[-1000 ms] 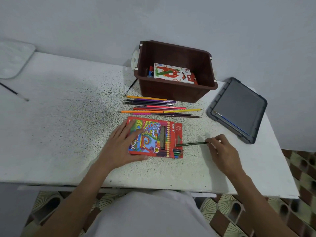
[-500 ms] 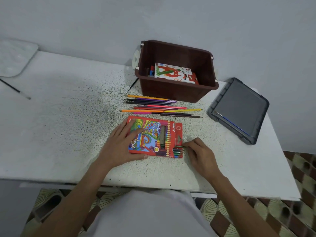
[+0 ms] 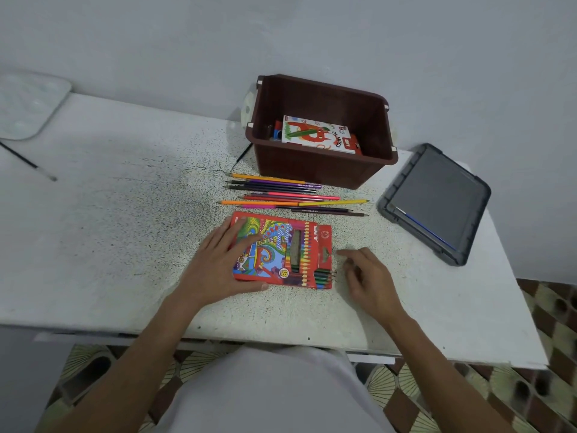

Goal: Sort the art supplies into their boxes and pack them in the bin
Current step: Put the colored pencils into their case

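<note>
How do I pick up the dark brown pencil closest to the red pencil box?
I'd pinch the dark brown pencil near its right end, from above and from your side: it lies flat at the row's front, bare table before it, other pencils close behind.

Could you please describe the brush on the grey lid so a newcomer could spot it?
Find the brown bin by the wall; the grey lid lies right of it. The brush lies slantwise on that lid, the only one with a blue handle.

Green pencil [image 3: 322,272] slid into pencil box [image 3: 281,245], right hand [image 3: 368,276] released, withdrawn
</note>
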The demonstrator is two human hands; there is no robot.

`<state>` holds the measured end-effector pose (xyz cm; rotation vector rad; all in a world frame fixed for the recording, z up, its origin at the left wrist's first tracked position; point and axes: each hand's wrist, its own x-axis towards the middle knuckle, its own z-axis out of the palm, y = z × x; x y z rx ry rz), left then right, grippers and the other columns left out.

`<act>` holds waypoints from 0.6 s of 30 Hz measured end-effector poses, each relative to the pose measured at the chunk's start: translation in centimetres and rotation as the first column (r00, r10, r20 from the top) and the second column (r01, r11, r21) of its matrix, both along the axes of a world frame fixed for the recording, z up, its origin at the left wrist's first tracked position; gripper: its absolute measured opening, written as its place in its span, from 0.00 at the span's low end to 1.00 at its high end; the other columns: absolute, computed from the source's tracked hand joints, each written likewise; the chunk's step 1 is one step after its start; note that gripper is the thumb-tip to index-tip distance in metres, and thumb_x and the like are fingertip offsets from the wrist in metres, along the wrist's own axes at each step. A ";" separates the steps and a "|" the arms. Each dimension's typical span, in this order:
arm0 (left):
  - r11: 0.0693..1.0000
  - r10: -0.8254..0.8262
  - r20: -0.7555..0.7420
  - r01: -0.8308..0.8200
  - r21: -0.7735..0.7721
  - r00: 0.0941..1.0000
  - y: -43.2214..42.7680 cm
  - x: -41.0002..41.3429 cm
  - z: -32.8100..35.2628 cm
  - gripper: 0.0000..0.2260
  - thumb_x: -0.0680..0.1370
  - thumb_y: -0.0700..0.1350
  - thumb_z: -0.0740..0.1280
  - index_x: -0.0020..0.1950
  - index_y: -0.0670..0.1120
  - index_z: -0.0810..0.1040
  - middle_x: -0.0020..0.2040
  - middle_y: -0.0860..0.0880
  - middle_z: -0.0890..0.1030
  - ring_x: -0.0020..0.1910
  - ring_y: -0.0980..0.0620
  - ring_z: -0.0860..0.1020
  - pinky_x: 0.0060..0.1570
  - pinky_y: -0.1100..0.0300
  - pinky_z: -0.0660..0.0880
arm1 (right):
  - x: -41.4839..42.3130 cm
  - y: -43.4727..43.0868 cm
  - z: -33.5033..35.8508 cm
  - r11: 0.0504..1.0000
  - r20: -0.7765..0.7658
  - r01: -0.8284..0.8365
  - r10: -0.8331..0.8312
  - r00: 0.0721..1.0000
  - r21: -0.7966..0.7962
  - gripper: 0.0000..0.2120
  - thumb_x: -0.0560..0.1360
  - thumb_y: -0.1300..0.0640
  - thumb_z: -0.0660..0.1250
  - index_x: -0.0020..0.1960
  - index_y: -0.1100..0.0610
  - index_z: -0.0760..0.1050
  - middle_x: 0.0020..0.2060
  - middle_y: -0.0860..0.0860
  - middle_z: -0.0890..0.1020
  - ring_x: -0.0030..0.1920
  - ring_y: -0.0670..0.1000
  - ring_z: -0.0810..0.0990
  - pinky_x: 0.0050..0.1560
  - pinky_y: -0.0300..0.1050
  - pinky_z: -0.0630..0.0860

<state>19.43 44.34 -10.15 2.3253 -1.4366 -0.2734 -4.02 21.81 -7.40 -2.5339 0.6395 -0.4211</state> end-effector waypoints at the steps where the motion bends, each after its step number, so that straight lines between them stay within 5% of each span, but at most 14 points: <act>1: 1.000 0.000 -0.001 0.000 0.000 1.000 0.0 0.0 0.0 0.45 0.65 0.81 0.57 0.77 0.60 0.60 0.81 0.53 0.49 0.79 0.53 0.41 0.76 0.52 0.43 | 0.2 -0.5 0.1 0.999 -0.003 0.051 -0.051 0.999 -0.017 0.17 0.77 0.67 0.64 0.63 0.56 0.77 0.46 0.49 0.75 0.36 0.48 0.76 0.32 0.45 0.73; 6: 1.000 -0.001 0.004 0.001 0.011 1.000 0.0 0.0 0.0 0.45 0.65 0.81 0.55 0.77 0.60 0.59 0.81 0.53 0.48 0.79 0.54 0.40 0.76 0.53 0.42 | 1.6 -3.2 0.3 0.951 -0.096 0.283 -0.296 0.950 -0.123 0.21 0.79 0.63 0.61 0.71 0.60 0.68 0.64 0.59 0.71 0.39 0.58 0.80 0.35 0.47 0.76; 10: 1.000 0.006 -0.006 -0.006 -0.014 1.000 0.0 -0.1 0.0 0.45 0.65 0.80 0.57 0.77 0.59 0.62 0.81 0.52 0.50 0.80 0.53 0.42 0.76 0.51 0.45 | 2.6 -4.2 0.2 0.933 -0.226 0.199 -0.272 0.935 -0.301 0.25 0.81 0.60 0.59 0.77 0.59 0.61 0.77 0.56 0.62 0.48 0.60 0.81 0.39 0.49 0.79; 18: 1.000 0.003 0.001 -0.003 0.000 1.000 0.0 0.0 -0.2 0.45 0.65 0.81 0.57 0.77 0.60 0.60 0.81 0.53 0.49 0.79 0.53 0.41 0.76 0.52 0.43 | 2.8 -5.1 0.4 0.937 -0.257 0.183 -0.263 0.930 -0.297 0.19 0.81 0.61 0.59 0.71 0.61 0.69 0.65 0.60 0.71 0.36 0.63 0.79 0.34 0.52 0.79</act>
